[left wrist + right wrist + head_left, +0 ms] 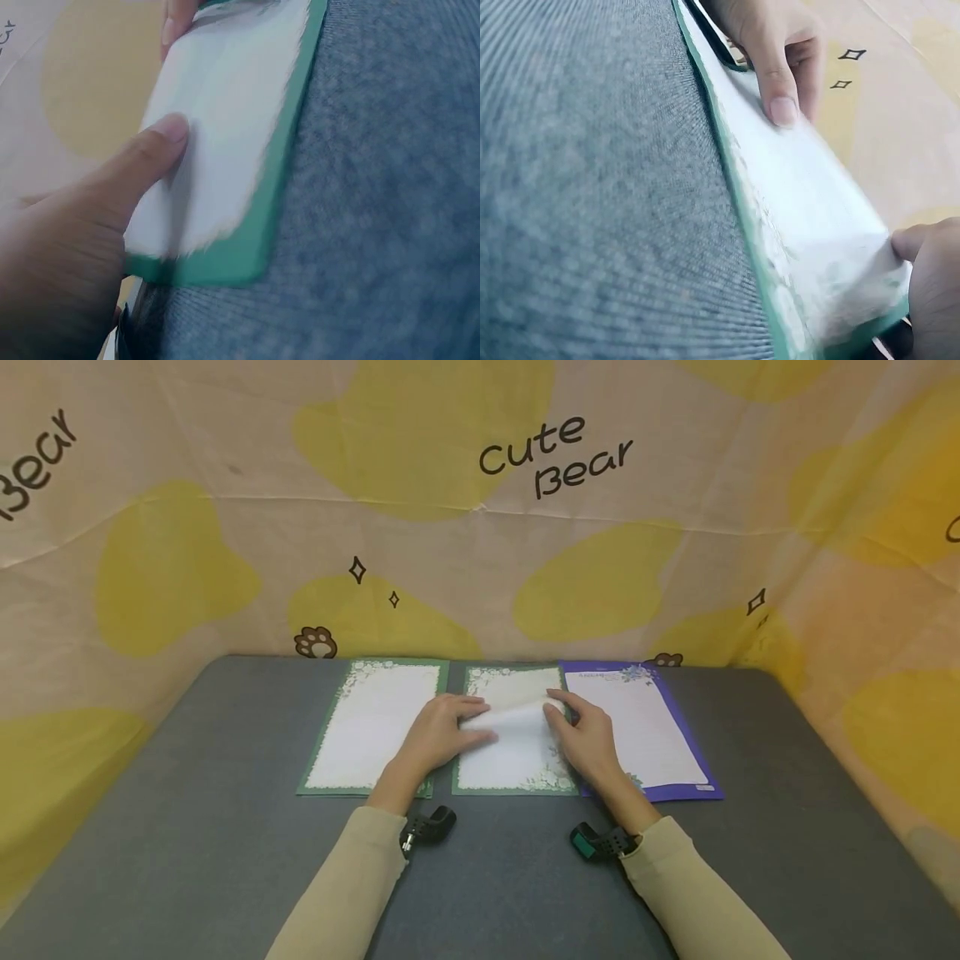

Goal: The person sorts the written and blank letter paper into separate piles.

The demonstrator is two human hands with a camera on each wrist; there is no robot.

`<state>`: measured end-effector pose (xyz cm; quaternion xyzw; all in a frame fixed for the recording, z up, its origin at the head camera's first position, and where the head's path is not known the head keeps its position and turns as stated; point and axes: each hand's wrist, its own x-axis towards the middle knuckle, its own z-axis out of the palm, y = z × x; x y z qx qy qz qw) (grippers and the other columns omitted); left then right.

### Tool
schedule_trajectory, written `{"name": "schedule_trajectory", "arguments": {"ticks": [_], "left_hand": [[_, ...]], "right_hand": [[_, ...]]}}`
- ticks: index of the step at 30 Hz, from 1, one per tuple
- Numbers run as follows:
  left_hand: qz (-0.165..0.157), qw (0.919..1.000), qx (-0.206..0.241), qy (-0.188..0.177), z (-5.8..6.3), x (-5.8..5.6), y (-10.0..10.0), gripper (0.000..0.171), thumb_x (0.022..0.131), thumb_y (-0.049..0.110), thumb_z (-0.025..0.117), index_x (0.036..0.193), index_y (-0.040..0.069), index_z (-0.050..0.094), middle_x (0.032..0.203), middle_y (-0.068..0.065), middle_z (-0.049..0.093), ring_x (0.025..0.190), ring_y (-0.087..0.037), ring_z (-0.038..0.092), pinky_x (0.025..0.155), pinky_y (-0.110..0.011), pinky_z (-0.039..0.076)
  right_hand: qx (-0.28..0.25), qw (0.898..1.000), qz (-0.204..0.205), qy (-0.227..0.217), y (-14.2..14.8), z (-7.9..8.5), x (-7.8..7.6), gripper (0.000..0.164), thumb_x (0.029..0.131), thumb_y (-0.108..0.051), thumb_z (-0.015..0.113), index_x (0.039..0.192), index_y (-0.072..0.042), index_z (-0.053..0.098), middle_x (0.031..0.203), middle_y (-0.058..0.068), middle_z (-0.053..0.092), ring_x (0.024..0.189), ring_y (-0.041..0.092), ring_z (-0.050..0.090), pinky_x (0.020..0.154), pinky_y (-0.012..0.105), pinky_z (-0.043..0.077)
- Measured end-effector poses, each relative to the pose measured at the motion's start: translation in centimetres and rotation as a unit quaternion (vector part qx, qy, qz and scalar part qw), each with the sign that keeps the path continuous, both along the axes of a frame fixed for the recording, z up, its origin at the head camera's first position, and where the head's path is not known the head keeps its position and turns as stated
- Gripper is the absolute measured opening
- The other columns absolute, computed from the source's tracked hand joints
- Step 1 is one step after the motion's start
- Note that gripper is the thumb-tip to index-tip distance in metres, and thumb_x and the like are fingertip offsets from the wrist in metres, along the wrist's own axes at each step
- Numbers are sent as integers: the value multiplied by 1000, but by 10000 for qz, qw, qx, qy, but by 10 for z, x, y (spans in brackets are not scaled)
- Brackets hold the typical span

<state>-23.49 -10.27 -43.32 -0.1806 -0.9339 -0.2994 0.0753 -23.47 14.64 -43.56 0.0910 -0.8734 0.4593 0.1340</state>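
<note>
A sheet of writing paper with a green floral border [517, 745] lies between two others, a pale edge or fold crossing its middle. My left hand [437, 727] grips it from the left side, thumb [161, 142] on the white face and fingers behind the edge in the right wrist view. At the right side, my right hand [590, 739] pinches the paper between thumb and forefinger, near the upper end of that pale line. Held between both hands, the paper [802, 187] slants up toward its far edge in the right wrist view.
Left of it lies another green-bordered sheet [367, 718], partly under my left wrist. A purple-bordered sheet [645, 727] lies to the right, partly under my right hand. The dark grey table [487, 877] ends at a patterned cloth backdrop [420, 543]. Both wrists wear black camera bands.
</note>
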Motion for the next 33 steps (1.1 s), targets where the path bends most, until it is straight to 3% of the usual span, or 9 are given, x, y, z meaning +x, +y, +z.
{"name": "schedule_trajectory", "arguments": {"ticks": [2,5,11,15,22,26,28,30,33], "left_hand": [[75,10000,14,-18,1,1,0,53,87,46,77,129,16,71,140,-5,65,133,-29,57,115,-49,43],[291,9994,155,41,2,1,0,51,91,44,73,132,15,68,143,-8,62,137,-31,53,118,-51,39],[1105,9903,717,-444,0,-1,-1,59,98,46,63,147,14,54,141,-7,64,139,-31,51,118,-51,39],[1138,9861,1011,-662,0,-1,0,61,98,47,62,149,16,50,138,-8,66,138,-32,53,116,-52,41],[1037,9821,1487,-515,1,0,2,43,97,36,68,136,20,65,136,-9,65,134,-31,56,112,-51,45],[869,9772,1920,-261,2,0,5,37,92,21,75,128,12,70,137,-11,63,110,-28,65,93,-42,55],[797,9748,2074,-213,2,1,6,37,90,16,77,126,9,72,138,-12,62,95,-24,64,80,-34,55],[761,9729,2172,-220,3,2,6,38,89,14,78,126,8,72,139,-12,61,87,-22,62,73,-28,51],[738,9717,2230,-251,4,3,6,42,88,11,78,129,7,70,141,-12,60,85,-20,61,71,-23,49]], "right_hand": [[-71,10000,-50,-17,0,0,0,34,98,-25,65,130,-13,70,89,15,74,80,27,67,81,38,55],[-299,9995,-64,-15,0,1,-1,34,97,-22,67,129,-11,70,133,14,69,126,30,63,110,47,48],[-1007,9947,40,-189,0,3,-1,35,97,-15,66,132,-11,68,139,11,65,133,29,58,117,45,42],[-1462,9888,91,-295,0,2,-1,37,98,-13,66,134,-11,66,144,9,62,144,22,48,119,43,40],[-1742,9842,81,-312,0,2,-1,37,98,-13,66,135,-11,65,146,8,60,144,19,48,117,42,42],[-1652,9856,-24,-361,0,3,-1,37,98,-13,66,135,-10,66,146,10,60,145,22,47,119,44,40],[-1485,9880,-139,-406,0,4,-1,37,98,-15,66,135,-10,66,146,10,60,144,22,48,119,43,41],[-1321,9897,-276,-486,0,4,0,38,98,-16,66,136,-12,65,146,9,60,132,25,60,111,40,48],[-1025,9919,-535,-528,0,4,1,40,96,-20,68,136,-14,66,144,9,62,106,22,74,92,26,56]]}}
